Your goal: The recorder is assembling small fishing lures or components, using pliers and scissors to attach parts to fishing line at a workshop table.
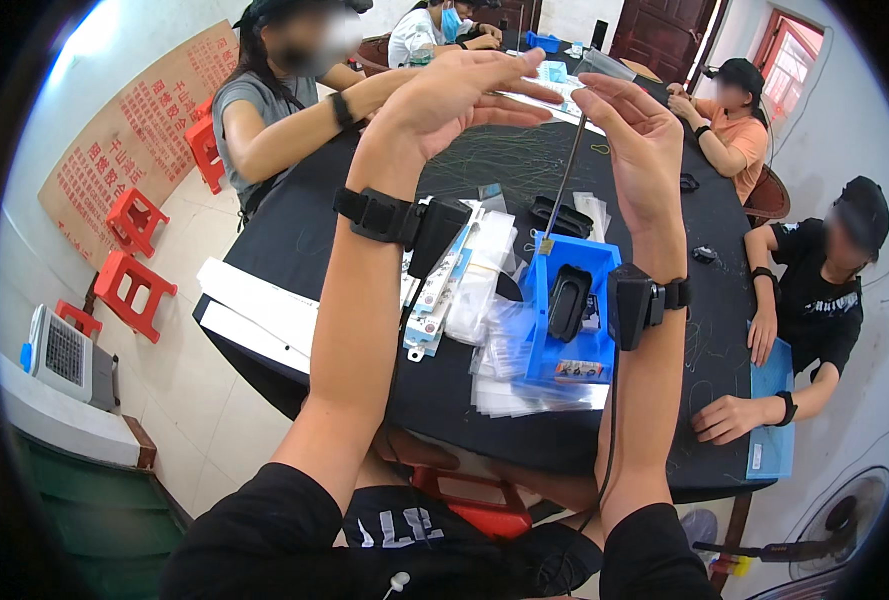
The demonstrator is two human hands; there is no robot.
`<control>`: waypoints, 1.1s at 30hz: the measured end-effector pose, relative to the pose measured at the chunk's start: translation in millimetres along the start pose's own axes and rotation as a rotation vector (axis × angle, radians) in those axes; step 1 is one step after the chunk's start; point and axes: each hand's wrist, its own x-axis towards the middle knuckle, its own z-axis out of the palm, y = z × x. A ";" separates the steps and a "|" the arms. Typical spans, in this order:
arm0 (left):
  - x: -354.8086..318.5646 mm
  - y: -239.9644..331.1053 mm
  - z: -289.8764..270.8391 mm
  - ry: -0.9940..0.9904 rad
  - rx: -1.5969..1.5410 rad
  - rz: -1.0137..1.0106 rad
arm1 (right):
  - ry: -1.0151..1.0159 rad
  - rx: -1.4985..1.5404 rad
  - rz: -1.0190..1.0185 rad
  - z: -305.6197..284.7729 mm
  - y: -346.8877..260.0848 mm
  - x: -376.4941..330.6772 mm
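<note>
Both my hands are raised over the far half of the black table, fingertips pointing toward each other with a small gap. My left hand is open, its fingers stretched to the right. My right hand has its fingers bent and thumb apart; I see nothing held. A thin metal rod slants up from the blue tray's far left corner to below the right thumb; whether they touch, I cannot tell. The blue plastic tray holds a black oval case and small packs. Another black case lies behind it.
Clear plastic bags and printed cards lie left of the tray. Thin green strands spread beyond. White strips are at the table's left edge. Several people sit around, one with a hand at right. Red stools stand left.
</note>
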 end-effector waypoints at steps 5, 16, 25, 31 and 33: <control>1.9 -7.0 -12.4 0.321 -0.063 -0.124 | 0.008 -0.036 -0.002 0.5 -1.1 -0.6; 2.0 -5.4 -12.3 0.486 0.446 0.133 | -0.418 -0.301 0.206 -22.6 6.0 -9.3; -0.1 6.4 14.4 -0.005 0.395 0.210 | -0.823 -0.457 0.406 -25.4 20.7 -17.0; 0.6 7.6 17.8 0.053 0.431 0.223 | -0.831 -0.537 0.420 -23.4 25.1 -18.8; 2.9 6.3 19.5 0.104 0.515 0.260 | -0.836 -0.542 0.430 -23.0 25.6 -18.2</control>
